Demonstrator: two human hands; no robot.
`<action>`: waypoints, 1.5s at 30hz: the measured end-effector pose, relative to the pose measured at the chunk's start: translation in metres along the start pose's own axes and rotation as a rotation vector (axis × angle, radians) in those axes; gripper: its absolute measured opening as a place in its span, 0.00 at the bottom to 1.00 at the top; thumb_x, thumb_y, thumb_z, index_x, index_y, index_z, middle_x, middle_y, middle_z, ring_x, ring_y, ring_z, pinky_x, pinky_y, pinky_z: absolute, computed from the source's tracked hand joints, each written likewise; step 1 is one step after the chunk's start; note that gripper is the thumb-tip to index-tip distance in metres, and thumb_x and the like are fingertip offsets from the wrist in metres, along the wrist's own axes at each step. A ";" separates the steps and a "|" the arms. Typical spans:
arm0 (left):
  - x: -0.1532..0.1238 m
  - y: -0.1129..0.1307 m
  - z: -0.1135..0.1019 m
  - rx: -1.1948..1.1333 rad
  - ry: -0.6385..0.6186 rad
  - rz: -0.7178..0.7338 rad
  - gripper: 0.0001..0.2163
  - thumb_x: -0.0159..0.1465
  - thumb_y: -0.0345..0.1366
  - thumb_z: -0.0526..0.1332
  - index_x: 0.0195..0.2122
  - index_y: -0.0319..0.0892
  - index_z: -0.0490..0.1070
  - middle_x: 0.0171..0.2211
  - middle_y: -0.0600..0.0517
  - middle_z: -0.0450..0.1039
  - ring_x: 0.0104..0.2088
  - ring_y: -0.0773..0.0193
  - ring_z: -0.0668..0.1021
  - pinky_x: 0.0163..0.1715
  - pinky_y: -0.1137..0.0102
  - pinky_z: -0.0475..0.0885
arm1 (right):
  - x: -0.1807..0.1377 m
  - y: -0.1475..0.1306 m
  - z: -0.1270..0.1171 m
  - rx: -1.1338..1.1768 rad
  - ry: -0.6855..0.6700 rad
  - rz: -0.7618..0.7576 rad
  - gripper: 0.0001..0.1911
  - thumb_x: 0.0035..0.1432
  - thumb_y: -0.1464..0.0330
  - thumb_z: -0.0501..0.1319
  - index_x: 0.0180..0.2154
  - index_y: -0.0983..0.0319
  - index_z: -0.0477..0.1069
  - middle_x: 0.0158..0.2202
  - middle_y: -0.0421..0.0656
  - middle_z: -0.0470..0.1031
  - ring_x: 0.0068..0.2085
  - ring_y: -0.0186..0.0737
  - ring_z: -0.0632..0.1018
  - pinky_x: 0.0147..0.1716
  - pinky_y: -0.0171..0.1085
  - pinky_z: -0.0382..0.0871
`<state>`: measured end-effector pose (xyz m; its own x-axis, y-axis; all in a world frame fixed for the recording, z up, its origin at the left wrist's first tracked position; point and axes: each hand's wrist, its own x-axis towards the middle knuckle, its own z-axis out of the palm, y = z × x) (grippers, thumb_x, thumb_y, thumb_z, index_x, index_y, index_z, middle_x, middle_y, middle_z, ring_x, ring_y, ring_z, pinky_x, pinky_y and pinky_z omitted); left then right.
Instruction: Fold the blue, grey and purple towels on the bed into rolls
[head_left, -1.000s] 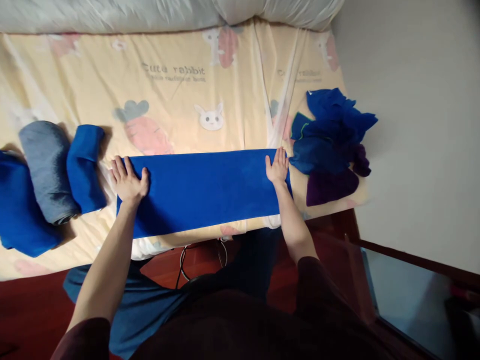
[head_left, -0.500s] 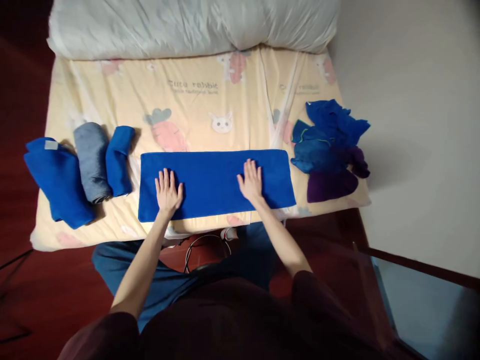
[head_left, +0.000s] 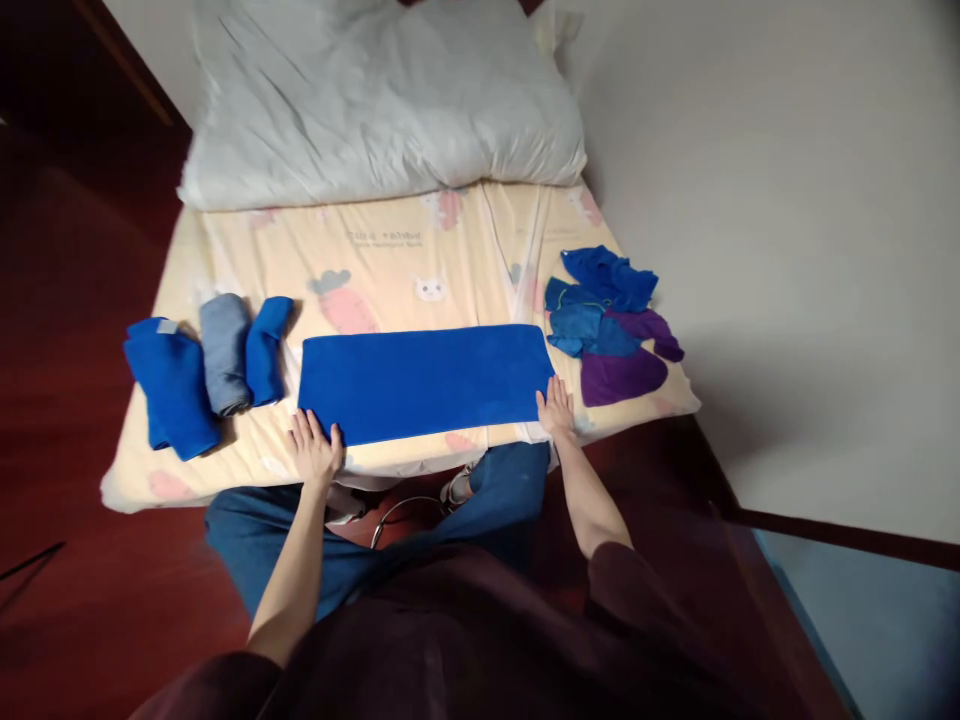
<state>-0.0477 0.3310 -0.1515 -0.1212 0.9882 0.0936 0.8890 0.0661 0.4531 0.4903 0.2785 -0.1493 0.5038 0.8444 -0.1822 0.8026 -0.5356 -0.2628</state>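
Note:
A long blue cloth [head_left: 424, 382], folded into a flat strip, lies across the near part of a cream mattress [head_left: 465, 250] with a rabbit print. My left hand [head_left: 315, 450] rests flat at the strip's near left corner, fingers spread. My right hand [head_left: 556, 408] lies flat at its near right corner, fingers apart. Neither hand holds anything.
Three rolled cloths sit left of the strip: a large blue one [head_left: 172, 385], a grey one [head_left: 223, 352] and a small blue one [head_left: 266, 348]. A heap of blue and purple cloths [head_left: 611, 325] lies at the right. A white pillow [head_left: 375, 100] is at the head. A wall stands at right, dark red floor at left.
Both hands slid from the middle of the strip out to its near corners. The camera pulled back and up, so more of the bed and pillow shows.

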 end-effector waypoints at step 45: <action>-0.161 -0.071 -0.084 0.187 -0.059 0.060 0.17 0.68 0.38 0.50 0.42 0.44 0.80 0.43 0.45 0.82 0.49 0.51 0.80 0.65 0.54 0.60 | -0.162 -0.235 0.086 2.071 -0.359 0.691 0.05 0.71 0.65 0.57 0.41 0.58 0.70 0.46 0.41 0.82 0.40 0.30 0.83 0.40 0.30 0.79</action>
<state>-0.1280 0.1558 -0.1243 -0.0444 0.9971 0.0611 0.9610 0.0259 0.2753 0.1927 0.2664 -0.1392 0.2191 0.6651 -0.7139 -0.9087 -0.1274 -0.3976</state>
